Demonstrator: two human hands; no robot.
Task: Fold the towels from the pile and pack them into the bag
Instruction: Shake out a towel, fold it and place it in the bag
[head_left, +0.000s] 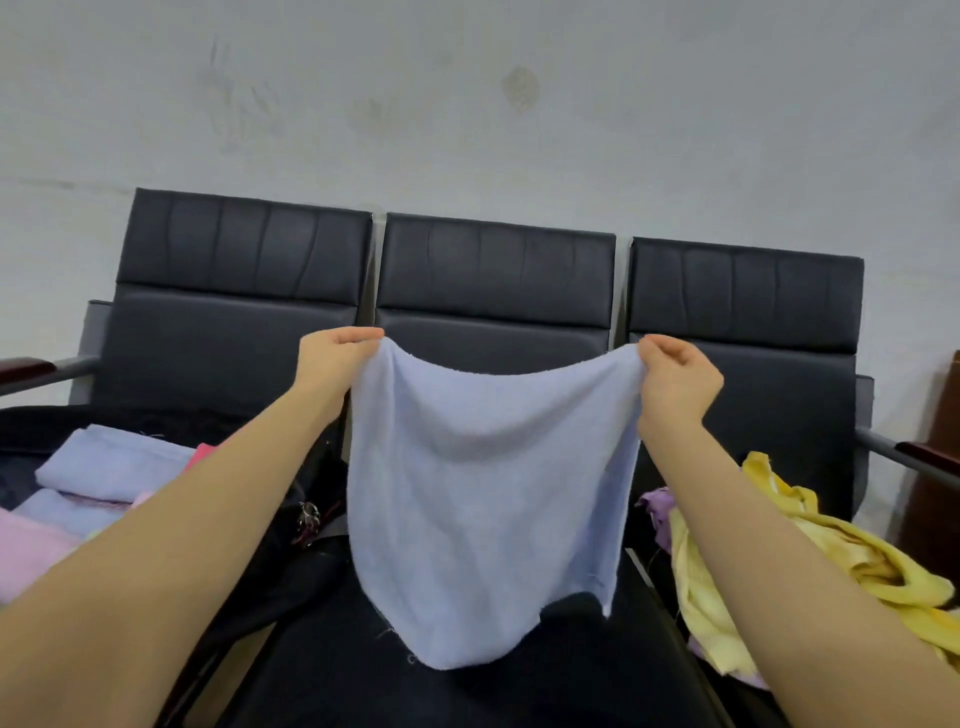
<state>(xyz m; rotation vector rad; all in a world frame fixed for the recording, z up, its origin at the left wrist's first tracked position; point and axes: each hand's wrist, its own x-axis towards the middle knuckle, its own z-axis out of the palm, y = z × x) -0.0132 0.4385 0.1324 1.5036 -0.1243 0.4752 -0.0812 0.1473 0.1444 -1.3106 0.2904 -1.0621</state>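
Note:
A light blue towel (488, 493) hangs spread in the air above the middle seat. My left hand (332, 364) pinches its upper left corner and my right hand (675, 379) pinches its upper right corner. The lower edge dangles just over the seat cushion. At the right lies the pile (753, 571) of loose yellow and purple towels. On the left seat a dark open bag (291, 525) holds folded light blue (109, 462) and pink (31, 551) towels.
A row of three black padded chairs (493, 270) stands against a grey wall. Metal armrests (904, 449) with dark wooden caps stick out at both ends. A dark wooden piece of furniture (940, 467) is at the far right.

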